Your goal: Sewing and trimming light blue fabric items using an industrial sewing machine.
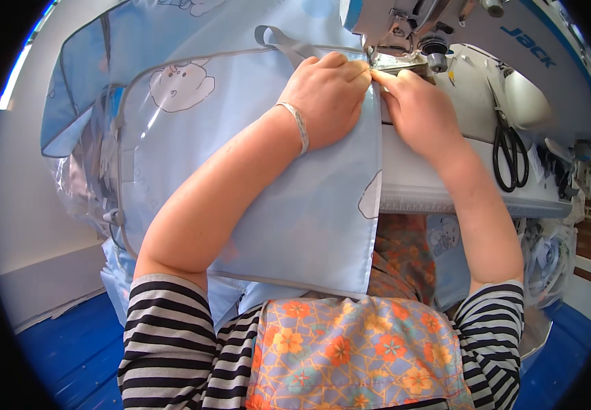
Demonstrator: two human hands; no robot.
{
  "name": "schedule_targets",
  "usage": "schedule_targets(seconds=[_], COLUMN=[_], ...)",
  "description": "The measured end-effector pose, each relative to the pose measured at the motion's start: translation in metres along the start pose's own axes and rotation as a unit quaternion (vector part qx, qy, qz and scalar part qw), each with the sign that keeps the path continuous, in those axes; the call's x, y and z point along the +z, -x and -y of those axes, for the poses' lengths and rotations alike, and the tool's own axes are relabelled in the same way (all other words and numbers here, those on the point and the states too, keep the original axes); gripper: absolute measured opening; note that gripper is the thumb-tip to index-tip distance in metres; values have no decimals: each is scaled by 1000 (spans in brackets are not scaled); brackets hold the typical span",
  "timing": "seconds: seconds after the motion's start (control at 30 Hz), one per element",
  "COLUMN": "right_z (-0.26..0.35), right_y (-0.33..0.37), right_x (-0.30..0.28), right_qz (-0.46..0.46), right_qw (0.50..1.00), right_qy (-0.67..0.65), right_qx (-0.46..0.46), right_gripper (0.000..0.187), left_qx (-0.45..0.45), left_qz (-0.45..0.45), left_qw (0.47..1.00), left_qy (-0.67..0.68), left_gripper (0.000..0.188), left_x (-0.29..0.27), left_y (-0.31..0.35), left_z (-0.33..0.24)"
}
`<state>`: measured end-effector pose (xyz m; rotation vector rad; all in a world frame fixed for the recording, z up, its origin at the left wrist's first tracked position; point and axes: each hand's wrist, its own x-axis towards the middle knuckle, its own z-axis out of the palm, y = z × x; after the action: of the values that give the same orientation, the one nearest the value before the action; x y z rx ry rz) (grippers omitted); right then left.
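Fingers (pixel 358 70) of our left hand (pixel 326 96) press flat, together, on the pale blue fabric panel (pixel 295 219) at its right edge, beside the presser foot (pixel 377 60). Right hand (pixel 415 102) fingers pinch that same edge, touching the left's. Both forearms reach forward over the bench (pixel 432 184). Black scissors (pixel 509 154) lie right, near the sewing machine (pixel 514 41).

A maker's label (pixel 529 45) in blue lettering runs slantwise across the white body of the sewing machine (pixel 548 75), at about one o'clock in the view. At nine o'clock, a crumpled clear plastic wrapping (pixel 87 184) lies under the pale blue fabric. No signs or screens are in sight.
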<state>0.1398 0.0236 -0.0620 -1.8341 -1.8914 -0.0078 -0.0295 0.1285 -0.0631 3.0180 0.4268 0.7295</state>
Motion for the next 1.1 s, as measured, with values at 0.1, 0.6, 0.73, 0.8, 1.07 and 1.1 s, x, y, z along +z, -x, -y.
schedule_targets(seconds=[0.1,0.6,0.73,0.8,1.07,1.1], right_z=[1,55,69,80,73,69], right_y=[3,113,133,128,118,120], right_x=[1,-12,24,30,-22,-21], right_qz=[-13,32,-17,-39,-4,-4], right_qw=[1000,976,956,949,919,919], right_qy=[0,-117,-170,-221,-376,-375], right_qx=[-9,-183,-237,-223,-119,-120], right_gripper=[26,33,36,34,26,26], left_qx=[0,4,17,26,-7,-7], left_qz=[-9,-20,5,11,50,49], left_qw=[1000,997,997,997,999,999], left_qy=[-4,71,73,69,-4,-4], left_gripper=[29,28,31,32,31,31], left_x=[2,0,-5,-6,-7,-5], left_y=[0,-1,-6,-7,-5,-7], left_z=[0,16,16,15,-3,-6])
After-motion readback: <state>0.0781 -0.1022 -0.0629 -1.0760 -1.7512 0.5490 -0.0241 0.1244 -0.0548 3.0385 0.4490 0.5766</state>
